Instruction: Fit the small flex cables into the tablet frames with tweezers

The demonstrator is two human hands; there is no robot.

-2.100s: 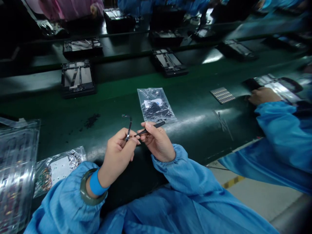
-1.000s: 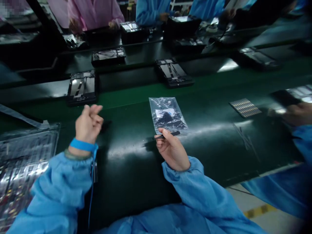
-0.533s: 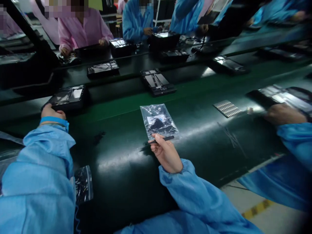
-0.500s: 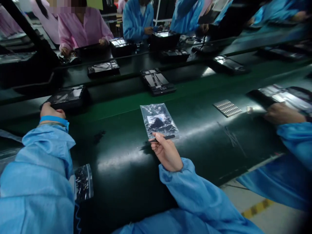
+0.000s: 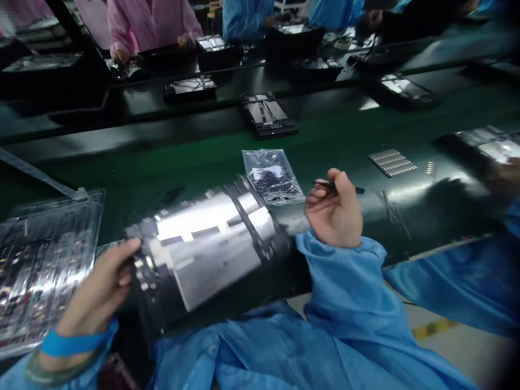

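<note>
My left hand [image 5: 103, 287], with a blue band at the wrist, grips the left end of an opened electronic device [image 5: 221, 260]. The device has a black casing, a large silver plate and dark flat strips, and is held tilted above the near edge of the bench. My right hand [image 5: 335, 211] is raised to its right, pinching a slim black tool [image 5: 357, 190] between thumb and fingers; the tool's exact kind is unclear. Just behind the device lies a clear zip bag [image 5: 272, 176] of small black parts with a white label.
A clear plastic tray [image 5: 44, 271] of small parts stands at left. Another opened device [image 5: 268, 115] sits on the green belt. A sheet of small metallic pieces [image 5: 392, 162] lies right of the bag. A co-worker's hand [image 5: 506, 176] holds a device at far right.
My left hand has brought the device from the belt at the far left toward my body. My right hand has moved off the bag to the right, still pinching the black tool.
</note>
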